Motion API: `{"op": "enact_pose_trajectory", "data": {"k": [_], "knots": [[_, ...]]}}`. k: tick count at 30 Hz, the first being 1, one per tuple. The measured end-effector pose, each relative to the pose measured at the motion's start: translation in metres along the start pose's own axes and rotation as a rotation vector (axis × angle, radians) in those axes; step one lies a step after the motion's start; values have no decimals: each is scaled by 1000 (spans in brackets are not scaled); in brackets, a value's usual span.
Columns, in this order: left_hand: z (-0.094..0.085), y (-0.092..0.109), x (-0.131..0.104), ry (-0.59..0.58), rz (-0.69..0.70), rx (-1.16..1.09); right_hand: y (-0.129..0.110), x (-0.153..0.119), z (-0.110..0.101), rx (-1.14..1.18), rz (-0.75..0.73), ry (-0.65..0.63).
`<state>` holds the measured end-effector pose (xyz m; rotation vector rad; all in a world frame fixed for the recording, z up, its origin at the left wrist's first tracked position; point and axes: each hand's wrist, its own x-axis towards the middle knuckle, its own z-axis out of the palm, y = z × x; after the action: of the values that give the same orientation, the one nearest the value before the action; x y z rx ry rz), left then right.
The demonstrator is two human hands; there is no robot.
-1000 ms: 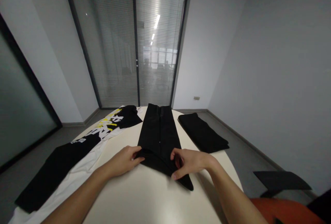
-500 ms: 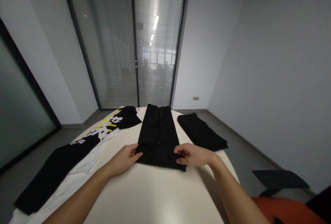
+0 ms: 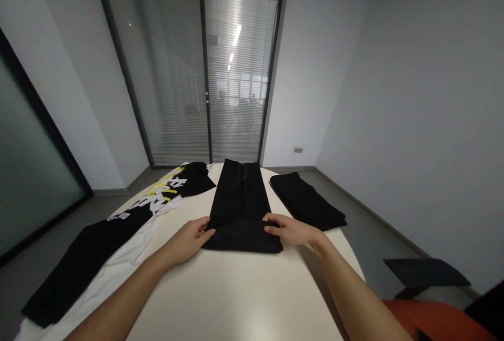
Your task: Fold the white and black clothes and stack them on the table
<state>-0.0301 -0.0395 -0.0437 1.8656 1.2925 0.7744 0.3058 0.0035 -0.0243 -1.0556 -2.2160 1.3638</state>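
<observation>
A black garment (image 3: 241,194) lies lengthwise on the white table (image 3: 236,288), its near end folded over into a flat band. My left hand (image 3: 192,237) pinches the left edge of this band between thumb and fingers. At the right edge, my right hand (image 3: 284,228) has its thumb and fingers closed on the cloth. A second black garment (image 3: 307,202), folded, rests to the right. On the left are a black garment with white and yellow print (image 3: 118,231) and white cloth (image 3: 136,249) beside it.
An orange chair seat (image 3: 429,320) with a dark armrest (image 3: 427,273) stands at the lower right, beyond the table's edge. Behind the table are a glass partition with blinds (image 3: 240,94) and grey walls.
The near end of the black garment has been folded further over, and its near edge is straighter. My right hand has moved slightly left and away from me; my left hand has barely moved.
</observation>
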Motion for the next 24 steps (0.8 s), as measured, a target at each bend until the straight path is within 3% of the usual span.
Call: {"op": "enact_pose_trajectory", "data": {"k": [5,8,10,12,15,17,20,24], "knots": [[-11,8,-10,-377,-89,-217,-12,-11,0,173,207,-399],[-16,20,-15,-456,-42,-303,-23,-15,-1,223,185,-479],[-17,28,-14,-392,36,-380,-28,-15,-4,241,68,-365],[-15,31,-10,-242,88,-430,-29,-12,-5,238,-53,-145],[-4,22,0,45,85,-362,-21,0,-2,230,-147,218],[5,12,6,153,73,-258,-9,10,3,231,-160,342],[13,1,10,164,55,-157,7,21,9,198,-140,326],[9,1,5,38,17,-122,11,19,9,157,-46,161]]}}
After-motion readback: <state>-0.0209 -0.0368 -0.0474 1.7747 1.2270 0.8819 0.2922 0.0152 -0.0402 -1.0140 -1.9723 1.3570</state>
